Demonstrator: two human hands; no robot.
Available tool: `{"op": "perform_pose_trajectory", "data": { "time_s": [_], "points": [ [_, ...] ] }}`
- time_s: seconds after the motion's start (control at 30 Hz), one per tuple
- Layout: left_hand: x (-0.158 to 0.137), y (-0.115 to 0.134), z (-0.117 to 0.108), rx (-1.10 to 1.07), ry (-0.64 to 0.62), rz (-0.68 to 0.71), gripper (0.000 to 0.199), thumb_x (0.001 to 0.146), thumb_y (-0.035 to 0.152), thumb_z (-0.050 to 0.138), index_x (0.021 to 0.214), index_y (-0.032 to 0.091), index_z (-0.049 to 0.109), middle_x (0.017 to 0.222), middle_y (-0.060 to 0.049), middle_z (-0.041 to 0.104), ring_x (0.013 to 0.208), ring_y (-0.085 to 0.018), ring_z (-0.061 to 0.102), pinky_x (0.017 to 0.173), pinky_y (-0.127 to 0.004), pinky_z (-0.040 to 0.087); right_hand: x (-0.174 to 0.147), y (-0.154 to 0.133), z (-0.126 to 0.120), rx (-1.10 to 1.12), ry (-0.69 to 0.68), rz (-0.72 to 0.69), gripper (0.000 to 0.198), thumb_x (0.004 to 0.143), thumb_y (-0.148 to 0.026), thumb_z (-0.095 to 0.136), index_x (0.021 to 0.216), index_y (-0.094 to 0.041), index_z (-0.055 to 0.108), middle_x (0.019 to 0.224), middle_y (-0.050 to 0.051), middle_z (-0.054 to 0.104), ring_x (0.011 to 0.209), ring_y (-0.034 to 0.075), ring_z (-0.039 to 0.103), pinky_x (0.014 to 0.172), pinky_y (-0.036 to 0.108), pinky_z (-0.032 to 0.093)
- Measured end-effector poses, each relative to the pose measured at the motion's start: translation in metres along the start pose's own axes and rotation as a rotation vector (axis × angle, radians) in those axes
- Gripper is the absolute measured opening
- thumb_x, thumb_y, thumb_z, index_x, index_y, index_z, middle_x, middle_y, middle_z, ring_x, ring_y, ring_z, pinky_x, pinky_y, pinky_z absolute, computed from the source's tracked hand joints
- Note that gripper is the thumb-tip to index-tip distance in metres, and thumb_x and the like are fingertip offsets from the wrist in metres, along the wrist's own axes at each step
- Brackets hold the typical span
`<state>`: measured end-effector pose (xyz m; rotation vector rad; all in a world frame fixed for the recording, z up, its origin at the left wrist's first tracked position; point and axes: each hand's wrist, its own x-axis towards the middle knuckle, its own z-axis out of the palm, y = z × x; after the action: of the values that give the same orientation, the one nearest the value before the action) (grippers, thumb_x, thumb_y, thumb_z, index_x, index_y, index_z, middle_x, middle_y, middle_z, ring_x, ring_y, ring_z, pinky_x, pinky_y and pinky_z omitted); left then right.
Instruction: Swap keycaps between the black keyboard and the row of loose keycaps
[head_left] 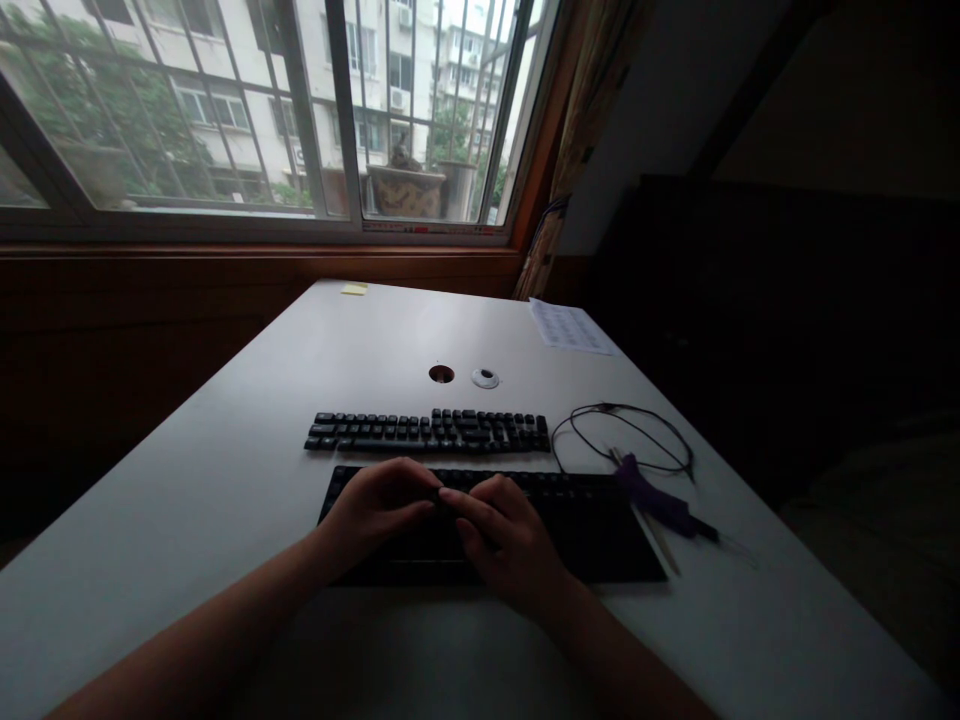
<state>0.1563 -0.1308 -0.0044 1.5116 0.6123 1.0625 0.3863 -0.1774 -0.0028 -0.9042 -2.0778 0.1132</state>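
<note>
A black keyboard (600, 530) lies in front of me, its lower part bare of keycaps as far as the dim light shows. Over its middle my left hand (375, 510) and my right hand (514, 545) meet at the fingertips. Thumb and fingers of the left are pinched together, and the right hand's fingers are bent closed against them. Whatever small thing sits between the fingertips is too dark to name. Just behind the keyboard, loose black keycaps (465, 430) stand in rows on the white table (225, 450).
Right of the keyboard lie a purple-handled tool with thin wire ends (652, 495), a thin stick (664, 550) and a looped black cable (622, 407). Farther back are a cable hole (442, 374), its round cover (485, 378), a printed sheet (571, 328) and a yellow note (354, 289).
</note>
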Motion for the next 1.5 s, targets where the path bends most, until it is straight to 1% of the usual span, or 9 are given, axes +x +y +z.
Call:
{"op": "perform_pose_trajectory", "data": {
  "time_s": [0.13, 0.33, 0.47, 0.63, 0.83, 1.03, 1.17, 1.37, 1.5],
  "points": [
    [0.0, 0.0, 0.0, 0.037, 0.001, -0.005, 0.022, 0.083, 0.03, 0.081, 0.098, 0.017, 0.072, 0.096, -0.008, 0.076, 0.09, -0.02, 0.073, 0.082, -0.033, 0.061, 0.0, 0.0, 0.001, -0.012, 0.013, 0.005, 0.047, 0.096, -0.018, 0.057, 0.14, -0.031, 0.059, 0.093, 0.003, 0.06, 0.084, 0.019, 0.058, 0.075, 0.036, 0.054],
    [0.001, 0.007, -0.001, 0.013, 0.051, -0.009, 0.019, 0.084, 0.026, 0.081, 0.098, 0.018, 0.072, 0.099, -0.006, 0.076, 0.094, -0.019, 0.073, 0.086, -0.032, 0.06, 0.001, -0.004, -0.002, 0.009, 0.03, -0.127, 0.041, 0.092, -0.01, 0.054, 0.127, -0.028, 0.066, 0.085, 0.002, 0.058, 0.078, 0.017, 0.055, 0.069, 0.033, 0.049],
    [0.0, 0.009, 0.0, -0.018, 0.048, 0.019, 0.017, 0.083, 0.022, 0.081, 0.098, 0.018, 0.072, 0.1, -0.006, 0.075, 0.095, -0.018, 0.072, 0.088, -0.031, 0.059, 0.0, 0.0, -0.004, 0.03, 0.066, -0.104, 0.046, 0.092, -0.008, 0.054, 0.133, -0.029, 0.061, 0.083, 0.001, 0.059, 0.075, 0.017, 0.054, 0.069, 0.035, 0.048],
    [0.001, 0.007, 0.001, -0.028, -0.007, 0.049, 0.017, 0.085, 0.021, 0.079, 0.101, 0.018, 0.073, 0.1, -0.007, 0.074, 0.095, -0.018, 0.072, 0.087, -0.032, 0.06, 0.001, 0.003, -0.001, 0.0, 0.16, -0.079, 0.038, 0.091, -0.007, 0.062, 0.122, -0.029, 0.066, 0.077, -0.001, 0.059, 0.069, 0.016, 0.055, 0.066, 0.032, 0.049],
    [0.001, 0.003, 0.002, 0.112, -0.052, 0.109, 0.012, 0.089, 0.023, 0.076, 0.099, 0.017, 0.075, 0.099, -0.008, 0.071, 0.092, -0.017, 0.07, 0.083, -0.029, 0.058, -0.001, 0.006, 0.004, -0.008, 0.192, -0.031, 0.03, 0.092, -0.02, 0.071, 0.121, -0.029, 0.067, 0.078, -0.001, 0.062, 0.071, 0.016, 0.059, 0.066, 0.03, 0.052],
    [-0.002, -0.003, 0.005, 0.026, -0.058, -0.036, 0.037, 0.083, 0.026, 0.082, 0.116, 0.018, 0.068, 0.101, -0.007, 0.075, 0.094, -0.019, 0.073, 0.086, -0.033, 0.06, -0.003, 0.009, 0.005, 0.006, 0.139, 0.004, 0.024, 0.092, -0.024, 0.073, 0.116, -0.026, 0.07, 0.082, 0.002, 0.063, 0.075, 0.017, 0.061, 0.066, 0.031, 0.053],
    [-0.003, -0.008, 0.004, 0.043, -0.064, -0.049, 0.041, 0.083, 0.026, 0.082, 0.119, 0.018, 0.065, 0.099, -0.006, 0.075, 0.092, -0.019, 0.073, 0.084, -0.033, 0.061, -0.002, 0.007, 0.005, 0.021, 0.097, 0.035, 0.025, 0.09, -0.02, 0.073, 0.114, -0.027, 0.071, 0.085, 0.003, 0.064, 0.078, 0.018, 0.062, 0.07, 0.033, 0.054],
    [0.0, -0.008, 0.0, 0.235, -0.082, -0.001, 0.041, 0.087, 0.025, 0.077, 0.124, 0.019, 0.061, 0.103, -0.006, 0.076, 0.092, -0.018, 0.075, 0.084, -0.033, 0.062, 0.005, 0.006, -0.002, 0.067, 0.038, 0.114, 0.025, 0.085, -0.014, 0.07, 0.106, -0.027, 0.069, 0.088, 0.002, 0.063, 0.084, 0.02, 0.061, 0.076, 0.036, 0.053],
    [0.004, -0.002, -0.009, 0.576, -0.024, 0.203, 0.026, 0.091, 0.02, 0.069, 0.117, 0.021, 0.066, 0.108, -0.006, 0.073, 0.092, -0.017, 0.071, 0.083, -0.033, 0.06, 0.006, 0.019, -0.015, -0.01, -0.086, 0.193, 0.022, 0.082, -0.013, 0.073, 0.1, -0.025, 0.07, 0.088, 0.003, 0.064, 0.089, 0.023, 0.057, 0.079, 0.038, 0.05]
  ]
}}
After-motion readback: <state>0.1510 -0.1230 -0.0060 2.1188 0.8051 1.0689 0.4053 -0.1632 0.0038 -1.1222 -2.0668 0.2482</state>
